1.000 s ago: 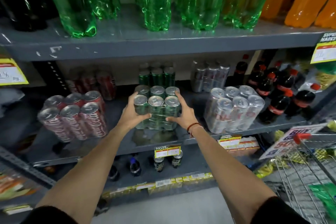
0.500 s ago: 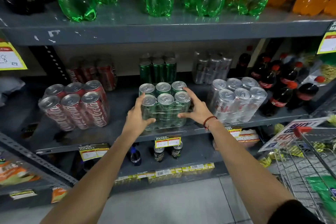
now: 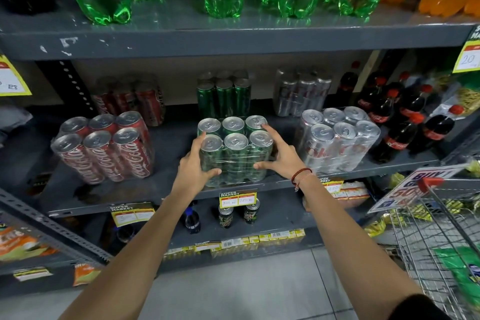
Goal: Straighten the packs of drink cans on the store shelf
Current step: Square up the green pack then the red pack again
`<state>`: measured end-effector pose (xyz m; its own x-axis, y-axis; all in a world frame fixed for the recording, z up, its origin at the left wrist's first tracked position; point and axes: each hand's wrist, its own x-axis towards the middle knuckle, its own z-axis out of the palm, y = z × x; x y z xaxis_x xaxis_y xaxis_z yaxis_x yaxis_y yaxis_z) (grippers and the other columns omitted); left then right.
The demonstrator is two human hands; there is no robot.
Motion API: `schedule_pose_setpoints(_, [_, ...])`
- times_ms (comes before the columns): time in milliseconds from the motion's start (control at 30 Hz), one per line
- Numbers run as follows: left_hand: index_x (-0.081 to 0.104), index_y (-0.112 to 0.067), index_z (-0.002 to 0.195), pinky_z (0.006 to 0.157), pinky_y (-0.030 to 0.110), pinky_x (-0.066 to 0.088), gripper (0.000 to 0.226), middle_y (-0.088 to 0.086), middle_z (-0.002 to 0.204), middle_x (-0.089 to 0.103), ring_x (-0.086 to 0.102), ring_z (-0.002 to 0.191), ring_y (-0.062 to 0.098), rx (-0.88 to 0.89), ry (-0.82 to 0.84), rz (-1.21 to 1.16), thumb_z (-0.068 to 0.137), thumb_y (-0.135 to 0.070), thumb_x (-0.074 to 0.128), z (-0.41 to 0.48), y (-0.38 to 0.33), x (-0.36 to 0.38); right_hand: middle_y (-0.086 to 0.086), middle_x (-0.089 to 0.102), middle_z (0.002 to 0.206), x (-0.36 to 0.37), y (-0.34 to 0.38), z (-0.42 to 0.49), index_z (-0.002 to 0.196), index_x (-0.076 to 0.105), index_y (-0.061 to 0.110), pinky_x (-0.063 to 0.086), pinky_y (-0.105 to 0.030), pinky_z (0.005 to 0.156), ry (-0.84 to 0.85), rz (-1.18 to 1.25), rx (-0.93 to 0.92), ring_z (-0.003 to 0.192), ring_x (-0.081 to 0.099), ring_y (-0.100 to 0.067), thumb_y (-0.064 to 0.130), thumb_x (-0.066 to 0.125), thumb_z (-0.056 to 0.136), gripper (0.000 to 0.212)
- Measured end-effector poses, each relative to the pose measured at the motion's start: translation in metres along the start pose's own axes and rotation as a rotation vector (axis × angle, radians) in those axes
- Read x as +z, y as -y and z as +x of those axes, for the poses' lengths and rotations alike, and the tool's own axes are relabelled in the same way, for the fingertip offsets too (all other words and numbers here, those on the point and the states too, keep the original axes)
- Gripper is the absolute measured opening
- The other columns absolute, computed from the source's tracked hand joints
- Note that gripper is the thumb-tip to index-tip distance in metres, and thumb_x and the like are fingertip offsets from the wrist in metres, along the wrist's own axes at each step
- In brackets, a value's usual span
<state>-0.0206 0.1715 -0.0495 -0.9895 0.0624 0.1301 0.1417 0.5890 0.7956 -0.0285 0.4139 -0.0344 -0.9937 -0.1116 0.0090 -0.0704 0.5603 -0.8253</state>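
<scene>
Head camera, near, facing forward and down at shelf

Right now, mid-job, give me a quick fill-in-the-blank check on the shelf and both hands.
1. Both hands grip the shrink-wrapped pack of ____ cans at the shelf's front edge.
2. The left hand and the right hand press on ____ sides of that pack.
3. The pack to its left, the Coca-Cola pack, holds cans coloured ____.
4. A cord bracelet sits on the ____ wrist.

Missing words: green; opposite; red; right
</scene>
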Motion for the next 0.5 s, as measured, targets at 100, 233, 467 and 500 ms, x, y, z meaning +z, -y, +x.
schedule_pose_setpoints(100, [0.022,-0.031,0.143,0.106,0.043,0.038,0.097,0.006,0.135,0.054,0.050,0.124,0.027,0.015,-0.004,0.007,0.068,-0.020,0.082,-0.002,-0.001,-0.001,-0.003,0.044,0.147,-0.001,0.000,0.000,0.148,0.023,0.033,0.026,-0.010,0.094,0.001,-0.016,0.002,0.133,0.040,-0.022,0.020,0.085,0.067,0.103])
schedule_pose_setpoints(233, [0.017,-0.032,0.145,0.105,0.041,0.037,0.100,0.006,0.138,0.051,0.047,0.127,0.026,0.030,0.008,0.005,0.070,-0.020,0.081,-0.003,-0.001,-0.002,-0.003,0.048,0.144,-0.002,0.004,-0.003,0.148,0.020,0.033,0.030,-0.019,0.099,0.002,-0.032,-0.006,0.132,0.044,-0.023,0.022,0.086,0.066,0.106])
schedule_pose_setpoints(467, [0.010,-0.029,0.148,0.111,0.044,0.031,0.098,0.006,0.153,0.029,0.029,0.139,0.022,0.064,-0.084,-0.036,0.075,-0.034,0.074,-0.006,-0.003,-0.042,-0.005,0.023,0.156,0.024,0.056,-0.011,0.147,0.023,0.031,0.024,-0.021,0.109,-0.267,-0.011,-0.132,0.142,0.025,-0.016,0.046,0.084,0.061,0.107])
schedule_pose_setpoints(500, [0.017,-0.026,0.148,0.111,0.044,0.032,0.092,0.006,0.152,0.031,0.030,0.139,0.021,0.086,-0.152,-0.019,0.076,-0.034,0.074,-0.004,-0.002,-0.056,-0.006,0.025,0.154,0.031,0.070,-0.009,0.146,0.026,0.030,0.025,-0.020,0.107,-0.313,-0.012,-0.192,0.140,0.027,-0.016,0.046,0.083,0.063,0.102])
